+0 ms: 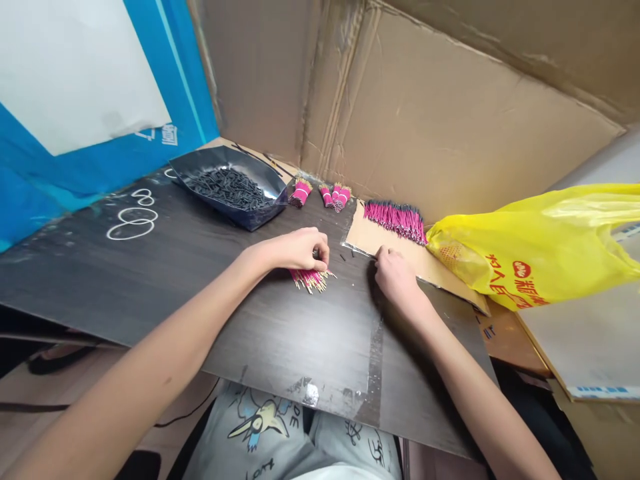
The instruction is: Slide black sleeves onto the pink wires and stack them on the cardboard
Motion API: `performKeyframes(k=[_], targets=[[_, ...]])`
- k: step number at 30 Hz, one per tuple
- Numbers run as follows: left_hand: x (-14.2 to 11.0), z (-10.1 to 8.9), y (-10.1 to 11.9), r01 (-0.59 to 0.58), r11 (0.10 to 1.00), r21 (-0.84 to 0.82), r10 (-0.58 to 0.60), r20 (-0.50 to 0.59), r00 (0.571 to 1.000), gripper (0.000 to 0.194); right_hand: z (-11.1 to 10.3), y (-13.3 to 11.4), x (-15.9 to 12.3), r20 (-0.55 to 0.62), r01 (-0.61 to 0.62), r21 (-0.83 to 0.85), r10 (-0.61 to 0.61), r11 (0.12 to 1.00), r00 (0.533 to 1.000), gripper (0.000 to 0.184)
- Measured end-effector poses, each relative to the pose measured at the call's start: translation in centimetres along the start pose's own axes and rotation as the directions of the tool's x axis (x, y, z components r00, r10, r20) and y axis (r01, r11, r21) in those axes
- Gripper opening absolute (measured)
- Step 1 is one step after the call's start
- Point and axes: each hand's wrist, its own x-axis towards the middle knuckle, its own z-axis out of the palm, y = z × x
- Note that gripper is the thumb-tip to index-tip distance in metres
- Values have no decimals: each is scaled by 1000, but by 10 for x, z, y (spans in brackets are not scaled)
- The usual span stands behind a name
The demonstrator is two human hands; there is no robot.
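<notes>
My left hand is closed in a pinch, with thumb and forefinger brought together just above a loose pile of short pink wires with bare, gold-coloured ends. The hand covers part of that pile, and whatever lies between its fingers is too small to make out. My right hand has its fingers curled closed at the near edge of a cardboard sheet; its fingertips are mostly hidden. On the sheet lies a long row of pink wires with black sleeves at their far ends.
A dark tray full of short black tubes stands at the back left. Tied pink wire bundles lie by the cardboard wall. White rings rest on the table at left. A yellow plastic bag overlaps the sheet's right side.
</notes>
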Motion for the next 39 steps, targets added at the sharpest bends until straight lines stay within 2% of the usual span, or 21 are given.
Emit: performKeyframes(k=[3,6,9,15,19,23,28,34,39], targets=[[0,3,2,2,1000,5,-2,4,1000,11,-2,-2,-2,-6,6,132,-6,991,1000,39],[1,7,6,-8,1000,28,8,4,1000,15,-5,-9,3,-89,93,386,-63,918,994,33],[1,10,9,-10,998,55,9,12,1000,17,-6,-20,15,-120,92,485,-38,870,992,27],[-5,4,7,1,1000,-13,0,57,998,14,-6,-37,31,-66,44,401,-20,915,998,18],[-6,2,9,0,1000,-18,1,65,998,12,-5,-42,28,-69,33,299,-13,954,998,23],[-5,5,15,1,999,50,-5,78,997,13,-4,-43,27,-71,90,254,-74,963,995,35],[-5,10,15,-15,996,91,7,94,996,17,-5,-45,25,-60,197,282,-188,939,980,45],[-5,11,15,-9,995,103,-2,102,995,18,-3,-58,24,-52,198,240,-191,950,980,27],[-7,7,16,10,998,63,-17,122,992,19,-7,-60,21,-47,154,136,-149,979,988,26]])
